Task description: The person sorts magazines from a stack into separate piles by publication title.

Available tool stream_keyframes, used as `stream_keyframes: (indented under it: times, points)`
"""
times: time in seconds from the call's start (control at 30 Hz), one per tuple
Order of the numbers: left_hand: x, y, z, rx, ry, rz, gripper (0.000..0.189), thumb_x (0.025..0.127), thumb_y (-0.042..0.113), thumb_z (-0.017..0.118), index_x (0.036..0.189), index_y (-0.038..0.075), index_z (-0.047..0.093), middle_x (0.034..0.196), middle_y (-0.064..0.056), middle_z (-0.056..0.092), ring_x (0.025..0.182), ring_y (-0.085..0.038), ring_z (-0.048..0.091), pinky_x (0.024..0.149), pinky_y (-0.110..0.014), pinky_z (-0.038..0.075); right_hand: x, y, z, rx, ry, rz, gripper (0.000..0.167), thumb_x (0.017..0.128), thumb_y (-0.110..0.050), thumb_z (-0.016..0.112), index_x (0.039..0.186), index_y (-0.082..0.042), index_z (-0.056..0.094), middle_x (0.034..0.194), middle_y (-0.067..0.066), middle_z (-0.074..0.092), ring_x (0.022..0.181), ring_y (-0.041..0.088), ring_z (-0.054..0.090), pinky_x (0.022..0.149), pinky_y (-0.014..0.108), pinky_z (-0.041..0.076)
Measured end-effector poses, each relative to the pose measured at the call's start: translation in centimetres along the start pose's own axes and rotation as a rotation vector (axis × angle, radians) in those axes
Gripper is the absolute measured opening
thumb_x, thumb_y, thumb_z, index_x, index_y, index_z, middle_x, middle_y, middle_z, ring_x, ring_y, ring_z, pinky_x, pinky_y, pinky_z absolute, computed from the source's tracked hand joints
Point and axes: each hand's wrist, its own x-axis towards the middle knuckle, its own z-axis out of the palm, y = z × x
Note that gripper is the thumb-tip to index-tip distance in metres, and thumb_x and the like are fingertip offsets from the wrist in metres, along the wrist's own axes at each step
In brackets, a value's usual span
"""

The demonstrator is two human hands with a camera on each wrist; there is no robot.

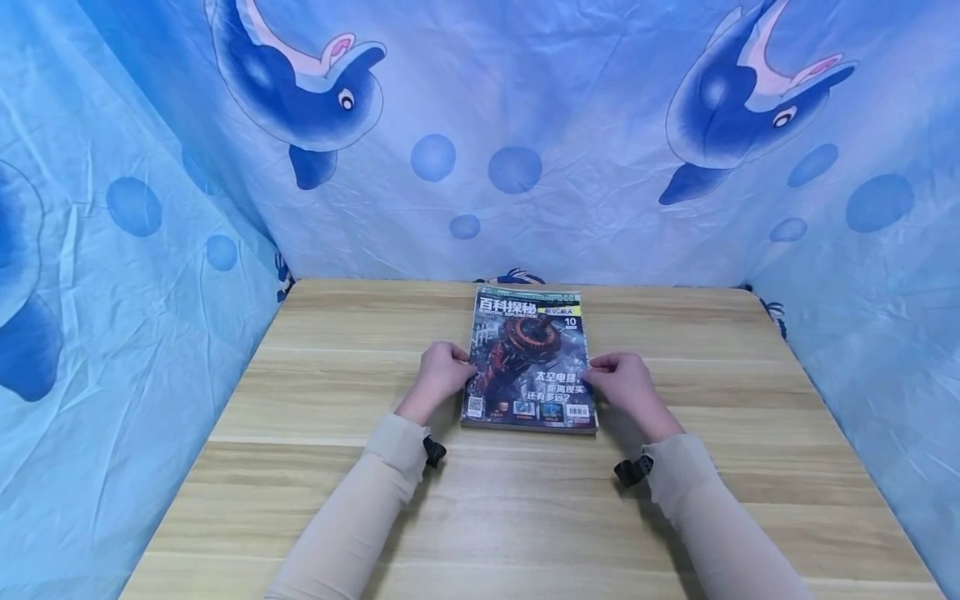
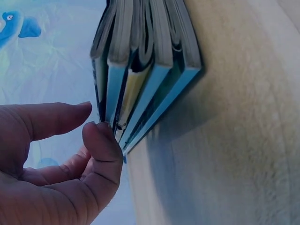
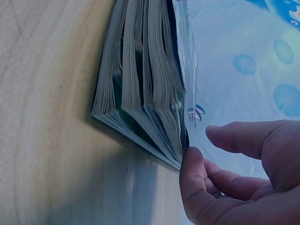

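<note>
A stack of several magazines [image 1: 528, 350] lies on the wooden table, the top one with a dark cover and white Chinese lettering. My left hand [image 1: 442, 375] is at its left side; in the left wrist view the bent index finger touches the stack's spines [image 2: 161, 89], while the thumb stands a little apart. My right hand [image 1: 626, 383] is at the opposite side, its bent index finger touching the page edges [image 3: 136, 89] in the right wrist view. Its thumb is raised off the pages there. Neither hand is wrapped round the stack.
The light wooden table [image 1: 330, 400] reaches out on both sides of the stack. Blue cloth [image 1: 585, 225] printed with dolphins and bubbles hangs behind the table and along both sides. Each wrist carries a small black device [image 1: 633, 471].
</note>
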Motion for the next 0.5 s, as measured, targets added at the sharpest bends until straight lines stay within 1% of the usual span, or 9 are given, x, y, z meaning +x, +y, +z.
stream_keyframes:
  times: [0.13, 0.23, 0.37, 0.5]
  points:
    - [0.03, -0.04, -0.12, -0.013, 0.001, -0.012, 0.019, 0.084, 0.005, 0.081, 0.099, -0.004, 0.073, 0.093, -0.013, 0.07, 0.083, -0.026, 0.067, 0.077, -0.038, 0.057, -0.06, -0.06, 0.06, -0.002, -0.004, 0.005, 0.039, 0.094, -0.019, 0.074, 0.121, 0.008, 0.066, 0.111, 0.021, 0.067, 0.097, 0.031, 0.065, 0.085, 0.043, 0.056]
    - [0.03, 0.1, -0.17, -0.02, -0.007, -0.021, 0.023, 0.082, 0.007, 0.083, 0.099, -0.004, 0.072, 0.093, -0.013, 0.069, 0.084, -0.026, 0.065, 0.076, -0.038, 0.056, -0.08, -0.15, 0.13, -0.004, -0.006, 0.003, 0.039, 0.094, -0.02, 0.074, 0.121, 0.008, 0.066, 0.111, 0.022, 0.067, 0.098, 0.032, 0.065, 0.087, 0.044, 0.055]
    - [-0.05, 0.34, -0.18, -0.035, -0.036, -0.029, 0.031, 0.081, 0.008, 0.085, 0.103, -0.006, 0.068, 0.094, -0.014, 0.067, 0.085, -0.027, 0.064, 0.075, -0.038, 0.056, -0.22, -0.41, 0.21, 0.003, -0.027, 0.01, 0.039, 0.094, -0.019, 0.074, 0.121, 0.006, 0.066, 0.111, 0.021, 0.067, 0.099, 0.032, 0.065, 0.088, 0.045, 0.055]
    - [-0.07, 0.36, -0.25, -0.06, -0.059, -0.031, 0.035, 0.082, 0.007, 0.083, 0.109, -0.007, 0.064, 0.093, -0.015, 0.069, 0.085, -0.026, 0.066, 0.076, -0.039, 0.056, -0.38, -0.63, 0.22, 0.005, -0.038, 0.014, 0.039, 0.094, -0.019, 0.074, 0.122, 0.007, 0.065, 0.11, 0.02, 0.067, 0.097, 0.031, 0.065, 0.086, 0.044, 0.056]
